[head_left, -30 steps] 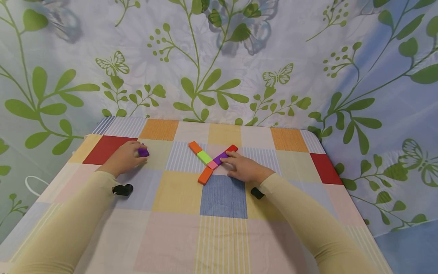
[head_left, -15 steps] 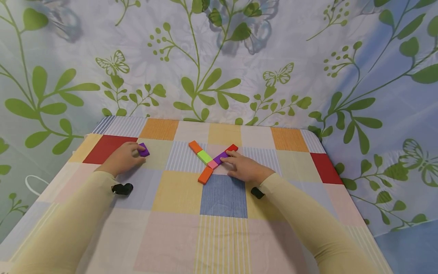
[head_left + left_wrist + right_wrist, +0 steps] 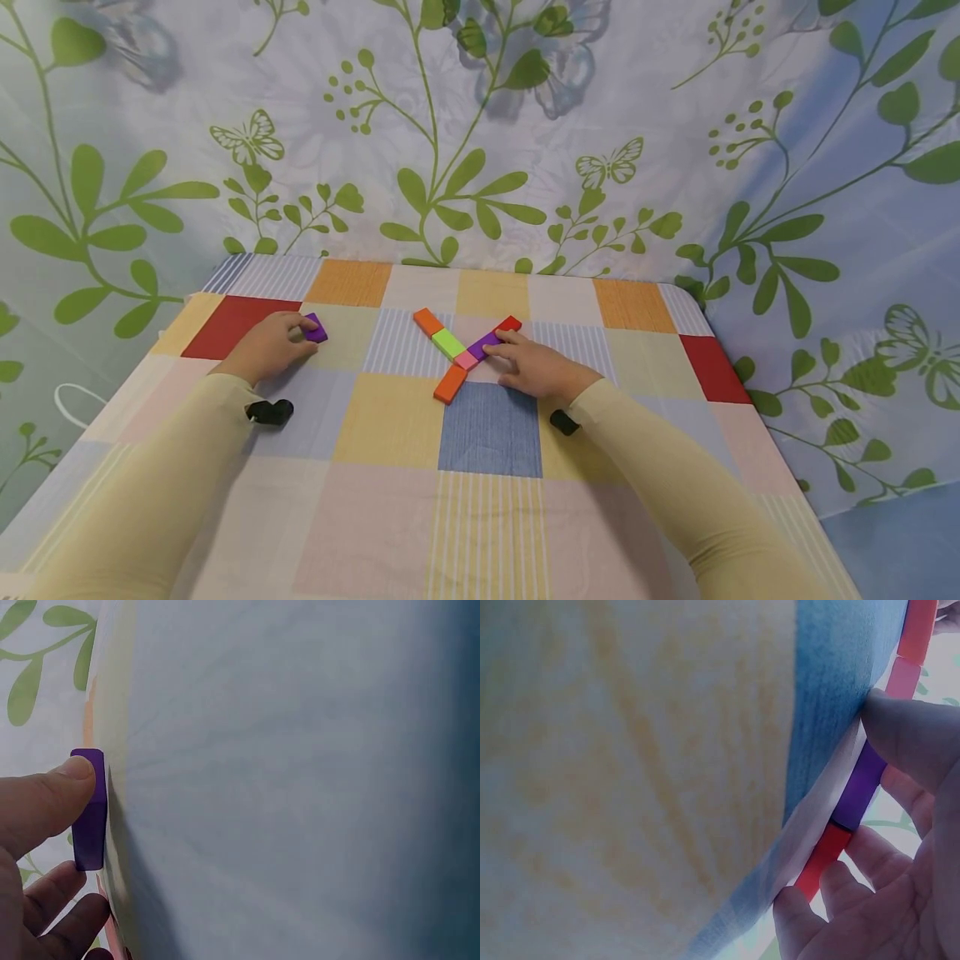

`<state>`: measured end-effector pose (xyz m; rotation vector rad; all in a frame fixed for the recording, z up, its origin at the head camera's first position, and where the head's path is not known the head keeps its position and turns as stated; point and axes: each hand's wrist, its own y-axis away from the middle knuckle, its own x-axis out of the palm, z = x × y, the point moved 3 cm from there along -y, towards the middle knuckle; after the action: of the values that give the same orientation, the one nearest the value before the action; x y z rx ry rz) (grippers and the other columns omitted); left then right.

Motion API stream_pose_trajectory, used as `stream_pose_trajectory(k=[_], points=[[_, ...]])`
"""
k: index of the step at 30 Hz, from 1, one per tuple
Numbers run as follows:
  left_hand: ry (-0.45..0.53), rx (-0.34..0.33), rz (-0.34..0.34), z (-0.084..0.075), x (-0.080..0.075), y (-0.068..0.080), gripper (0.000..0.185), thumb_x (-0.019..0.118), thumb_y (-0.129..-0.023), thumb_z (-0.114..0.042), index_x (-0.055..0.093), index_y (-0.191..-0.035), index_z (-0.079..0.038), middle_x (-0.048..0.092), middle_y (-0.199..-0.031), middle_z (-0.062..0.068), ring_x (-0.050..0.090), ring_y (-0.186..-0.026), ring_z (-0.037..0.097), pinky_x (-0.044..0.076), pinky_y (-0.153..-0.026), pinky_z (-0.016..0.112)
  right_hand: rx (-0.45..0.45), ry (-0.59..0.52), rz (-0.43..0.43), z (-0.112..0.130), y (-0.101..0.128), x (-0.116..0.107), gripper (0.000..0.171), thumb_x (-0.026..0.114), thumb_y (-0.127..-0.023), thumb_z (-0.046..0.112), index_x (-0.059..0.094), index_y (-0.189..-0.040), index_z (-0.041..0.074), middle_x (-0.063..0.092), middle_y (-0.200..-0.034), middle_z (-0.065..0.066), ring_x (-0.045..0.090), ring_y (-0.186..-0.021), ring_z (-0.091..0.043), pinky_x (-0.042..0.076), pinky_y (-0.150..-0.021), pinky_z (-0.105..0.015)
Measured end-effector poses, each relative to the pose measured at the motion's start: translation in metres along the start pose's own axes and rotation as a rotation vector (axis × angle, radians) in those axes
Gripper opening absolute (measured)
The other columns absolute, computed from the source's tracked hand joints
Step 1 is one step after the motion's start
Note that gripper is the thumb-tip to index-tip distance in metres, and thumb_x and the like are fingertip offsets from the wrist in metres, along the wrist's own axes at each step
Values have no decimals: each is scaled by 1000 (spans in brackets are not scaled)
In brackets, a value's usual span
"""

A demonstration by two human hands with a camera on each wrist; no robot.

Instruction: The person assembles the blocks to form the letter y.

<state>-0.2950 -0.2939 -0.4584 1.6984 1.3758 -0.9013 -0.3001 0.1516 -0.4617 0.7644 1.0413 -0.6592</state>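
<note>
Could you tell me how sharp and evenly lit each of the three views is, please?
Head view: evenly lit and sharp, the blocks and both hands crisp, with soft shadows only. Left wrist view: the tablecloth fills the frame as a blur darkening toward the right edge, while the purple block under the left hand stays readable. Right wrist view: cloth smeared out of focus, right hand against bright backlight.
</note>
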Motion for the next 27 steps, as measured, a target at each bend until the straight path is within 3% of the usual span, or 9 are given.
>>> stream_pose_trajectory(k=[14, 27], points=[[61, -81, 4, 0, 1, -5, 40, 73, -99, -28, 65, -133, -7, 59, -136, 23, 52, -129, 46, 48, -108, 65, -4, -10, 3, 1, 0, -2, 67, 71, -101, 29, 43, -162, 24, 25, -174, -14, 37, -156, -35, 37, -124, -51], [65, -86, 0, 0, 1, -7, 39, 72, -100, -27, 65, -132, -7, 60, -137, 24, 51, -130, 48, 48, -108, 66, 9, -12, 14, 0, 0, -3, 68, 71, -101, 30, 42, -163, 25, 25, -174, -12, 36, -157, -35, 38, -124, -51]])
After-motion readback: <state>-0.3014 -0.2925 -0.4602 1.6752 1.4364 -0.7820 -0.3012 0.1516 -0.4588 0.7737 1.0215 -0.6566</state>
